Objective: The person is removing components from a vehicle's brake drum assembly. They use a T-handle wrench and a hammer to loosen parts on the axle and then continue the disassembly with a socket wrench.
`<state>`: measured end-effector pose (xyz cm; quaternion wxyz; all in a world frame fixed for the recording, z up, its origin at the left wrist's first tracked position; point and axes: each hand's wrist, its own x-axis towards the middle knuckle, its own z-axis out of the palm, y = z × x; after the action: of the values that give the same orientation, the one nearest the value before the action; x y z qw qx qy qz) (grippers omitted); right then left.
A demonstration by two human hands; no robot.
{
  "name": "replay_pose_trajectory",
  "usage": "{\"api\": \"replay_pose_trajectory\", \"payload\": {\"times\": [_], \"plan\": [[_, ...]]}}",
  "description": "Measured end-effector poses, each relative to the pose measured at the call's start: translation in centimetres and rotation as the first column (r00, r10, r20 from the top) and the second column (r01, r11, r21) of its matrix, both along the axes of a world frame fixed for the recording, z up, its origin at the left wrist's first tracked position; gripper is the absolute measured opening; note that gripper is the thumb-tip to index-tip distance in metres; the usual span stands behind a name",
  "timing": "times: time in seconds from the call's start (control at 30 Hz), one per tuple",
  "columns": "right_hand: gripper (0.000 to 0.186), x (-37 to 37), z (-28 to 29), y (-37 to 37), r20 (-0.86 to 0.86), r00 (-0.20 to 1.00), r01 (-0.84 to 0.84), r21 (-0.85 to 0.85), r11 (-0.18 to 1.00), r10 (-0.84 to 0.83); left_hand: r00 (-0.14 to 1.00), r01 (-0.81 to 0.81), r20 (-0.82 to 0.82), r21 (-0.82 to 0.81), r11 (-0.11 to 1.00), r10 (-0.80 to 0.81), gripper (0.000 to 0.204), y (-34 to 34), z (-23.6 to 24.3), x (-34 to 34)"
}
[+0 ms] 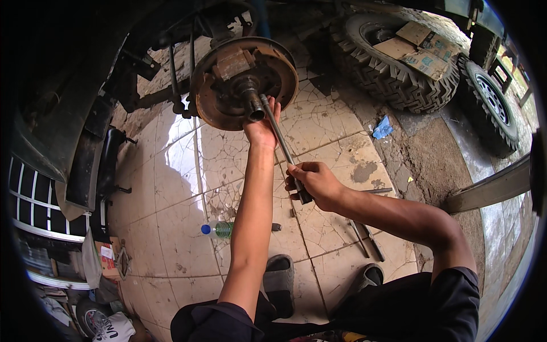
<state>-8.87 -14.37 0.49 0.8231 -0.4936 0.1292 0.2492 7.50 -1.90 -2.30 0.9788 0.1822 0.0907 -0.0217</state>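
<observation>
A rusty wheel backing plate with a dark central spindle hangs at upper centre. My left hand is cupped beneath the spindle's open end, its fingers curled up around the upper end of a long steel bar, which lies beside the spindle. Part of those fingers is hidden behind the metal. My right hand is closed round the lower end of the bar, near its dark fitting. The bar slants from the hub down toward my right.
Tyres with cardboard and a spoked rim stand right. A bottle, metal tools and a blue scrap lie on cracked tiles. Vehicle bodywork overhangs the left; a metal beam crosses the right.
</observation>
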Motion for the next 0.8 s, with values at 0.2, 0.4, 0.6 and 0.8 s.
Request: {"api": "replay_pose_trajectory", "payload": {"times": [0.2, 0.4, 0.6, 0.8], "plan": [[0.023, 0.4, -2.2, -1.0, 0.067, 0.996, 0.065, -0.094, 0.993, -0.059, 1.0, 0.004, 0.02, 0.053, 0.999, -0.005, 0.042, -0.2, -0.1, 0.0], [0.02, 0.4, -0.6, -0.7, -0.001, 1.0, 0.005, 0.1, 0.995, -0.005, 1.0, 0.013, 0.027, 0.019, 1.0, -0.013, 0.042, 0.2, -0.5, 0.2], [0.031, 1.5, 0.3, 0.1, -0.007, 1.0, -0.018, 0.08, 0.997, 0.019, 1.0, -0.005, 0.02, -0.013, 1.0, 0.005, 0.043, 0.2, -0.3, 0.6], [0.034, 1.5, 0.2, 1.3, 0.013, 0.998, 0.062, 0.122, 0.991, -0.064, 0.999, 0.035, 0.039, -0.113, 0.993, -0.031, 0.043, 0.4, -0.8, 0.9]]}}
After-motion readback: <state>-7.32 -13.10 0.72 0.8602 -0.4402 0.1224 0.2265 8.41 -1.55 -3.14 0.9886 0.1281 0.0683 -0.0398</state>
